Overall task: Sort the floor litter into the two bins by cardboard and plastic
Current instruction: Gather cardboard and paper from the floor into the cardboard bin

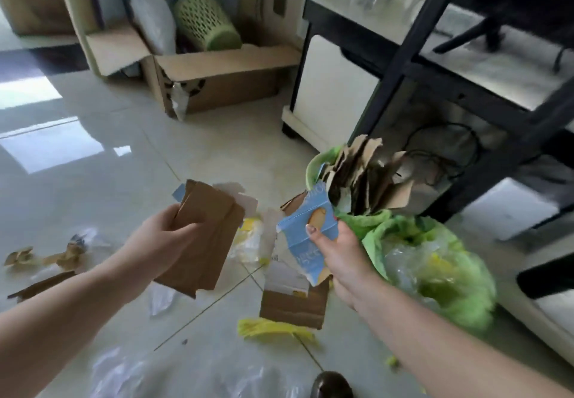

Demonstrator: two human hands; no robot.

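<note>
My left hand (161,236) grips brown cardboard (206,239); my right hand (338,251) pinches a blue carton piece (313,227). The cardboard bin (313,164) looks overfull, so I judge added pieces could spill.

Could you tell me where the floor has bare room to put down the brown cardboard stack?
Bare tile lies open on the left, between the cardboard box and the scraps. A smaller patch sits before the white cabinet. It is crowded under both hands: yellow plastic, cardboard piece, clear film, and the bins on the right.
</note>
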